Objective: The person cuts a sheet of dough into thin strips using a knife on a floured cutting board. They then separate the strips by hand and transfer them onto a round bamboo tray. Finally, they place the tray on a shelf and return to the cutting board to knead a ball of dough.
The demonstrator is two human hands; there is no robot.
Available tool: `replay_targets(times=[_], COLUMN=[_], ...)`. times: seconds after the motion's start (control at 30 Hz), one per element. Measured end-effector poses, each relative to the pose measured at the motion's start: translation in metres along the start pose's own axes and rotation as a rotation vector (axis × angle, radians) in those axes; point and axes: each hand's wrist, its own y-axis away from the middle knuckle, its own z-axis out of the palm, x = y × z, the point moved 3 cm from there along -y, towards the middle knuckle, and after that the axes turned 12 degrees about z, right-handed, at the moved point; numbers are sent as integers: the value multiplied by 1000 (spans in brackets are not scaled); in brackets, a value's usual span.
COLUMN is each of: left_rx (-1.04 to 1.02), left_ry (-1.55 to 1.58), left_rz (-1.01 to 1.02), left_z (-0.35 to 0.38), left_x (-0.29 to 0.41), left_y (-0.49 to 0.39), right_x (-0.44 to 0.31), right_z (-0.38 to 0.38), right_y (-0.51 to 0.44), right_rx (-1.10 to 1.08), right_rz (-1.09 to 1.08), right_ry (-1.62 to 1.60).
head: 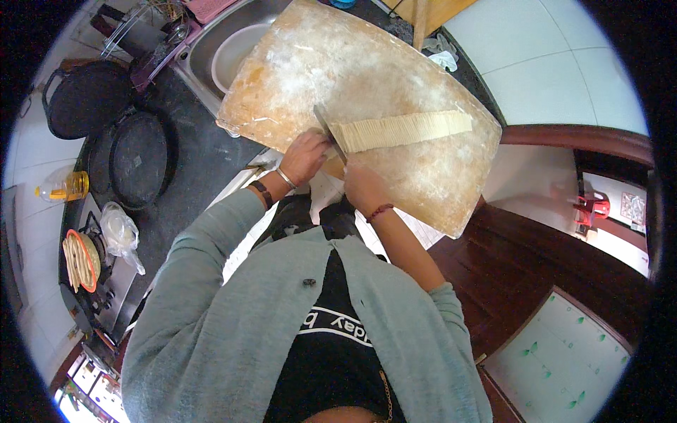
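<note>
A flour-dusted wooden board lies before me, with a long folded strip of dough cut crosswise into many thin slices. My right hand grips the handle end of a kitchen knife, whose blade stands at the left end of the strip. On the other side of the blade, my left hand rests near the board's front edge with its fingers bent. Whether it holds a bit of dough cannot be told, as the fingers hide what is under them.
Behind the board's left part is a steel sink with a pale basin. On the dark counter at left are a round black pan, an oil bottle, a plastic bag and an orange-rimmed basket.
</note>
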Motion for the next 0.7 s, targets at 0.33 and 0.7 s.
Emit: replay_targets(times=[0.33,0.7], left_rx=[-31,-33], left_ry=[-13,-28], left_rz=[0,26], left_z=[-9,-3], left_x=[2,-1], left_y=[1,3], right_x=[-1,-4], right_z=[-11,-1], right_y=[-1,3], right_rx=[2,-14], right_rz=[44,17], right_ry=[-123,50])
